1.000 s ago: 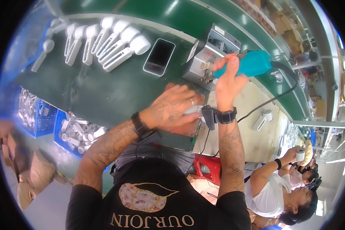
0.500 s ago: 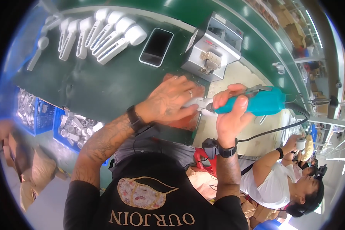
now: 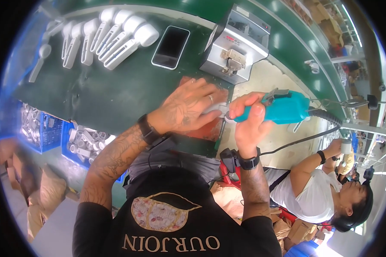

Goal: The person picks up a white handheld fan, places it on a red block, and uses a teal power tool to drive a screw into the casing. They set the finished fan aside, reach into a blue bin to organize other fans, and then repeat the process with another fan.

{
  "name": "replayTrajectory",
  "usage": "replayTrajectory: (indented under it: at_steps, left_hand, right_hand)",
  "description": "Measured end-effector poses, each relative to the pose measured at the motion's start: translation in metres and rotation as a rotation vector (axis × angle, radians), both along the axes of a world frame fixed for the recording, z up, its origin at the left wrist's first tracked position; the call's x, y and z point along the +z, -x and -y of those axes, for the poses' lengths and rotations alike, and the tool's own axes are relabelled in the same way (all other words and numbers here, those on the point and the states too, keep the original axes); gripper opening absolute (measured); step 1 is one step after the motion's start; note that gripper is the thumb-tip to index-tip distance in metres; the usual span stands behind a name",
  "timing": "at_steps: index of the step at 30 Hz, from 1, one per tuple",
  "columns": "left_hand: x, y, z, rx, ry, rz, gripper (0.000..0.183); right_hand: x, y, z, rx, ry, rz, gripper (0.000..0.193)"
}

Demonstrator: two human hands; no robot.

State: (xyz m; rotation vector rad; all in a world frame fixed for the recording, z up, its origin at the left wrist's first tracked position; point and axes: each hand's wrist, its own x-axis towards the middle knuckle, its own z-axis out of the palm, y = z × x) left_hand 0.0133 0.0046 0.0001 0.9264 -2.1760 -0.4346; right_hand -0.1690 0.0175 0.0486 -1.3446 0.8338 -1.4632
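My left hand [image 3: 186, 107] is closed on a small white plastic part [image 3: 221, 109], holding it over a reddish mat [image 3: 208, 130] at the bench edge. The hand hides most of the part. In my right hand [image 3: 251, 128] lies a teal electric screwdriver [image 3: 287, 108], fingers wrapped round its body. It is held nearly level, its nose pointing left at the white part. Nose and part meet or almost meet; whether the bit touches a screw I cannot make out. A dark cable [image 3: 302, 139] trails from the screwdriver's rear.
Several white long-handled pieces with round heads [image 3: 128, 40] lie at the back left, beside a phone [image 3: 170, 47]. A grey metal machine [image 3: 236, 49] stands behind my hands. Blue crates [image 3: 51, 130] of white parts sit lower left. Another person [image 3: 309, 192] works at the right.
The screwdriver and my right hand have shifted slightly left, bringing the nose closer to the white part. My left hand keeps its hold. The whole view has moved a little.
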Motion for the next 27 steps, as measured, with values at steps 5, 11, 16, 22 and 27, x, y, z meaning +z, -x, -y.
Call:
replayTrajectory:
  at_steps: [5,11,16,22,27]
  left_hand:
    - [0.002,-0.001,0.000,-0.026,-0.048,0.003,0.041]
    - [0.013,-0.001,-0.004,-0.024,0.042,-0.012,0.038]
    - [0.016,-0.022,-0.036,-0.099,0.166,0.115,0.043]
    - [0.031,-0.106,-0.015,0.620,0.069,0.084,0.028]
    - [0.003,-0.135,0.019,0.755,0.094,0.294,0.030]
  right_hand:
    - [-0.003,-0.001,0.001,0.027,-0.022,0.070,0.039]
    - [-0.003,0.003,-0.011,-0.090,-0.080,0.007,0.043]
    - [0.032,0.013,-0.040,-0.099,0.013,0.202,0.059]
    - [0.044,0.017,-0.064,-0.148,0.086,0.186,0.065]
    - [0.033,0.018,-0.062,-0.100,-0.008,0.188,0.070]
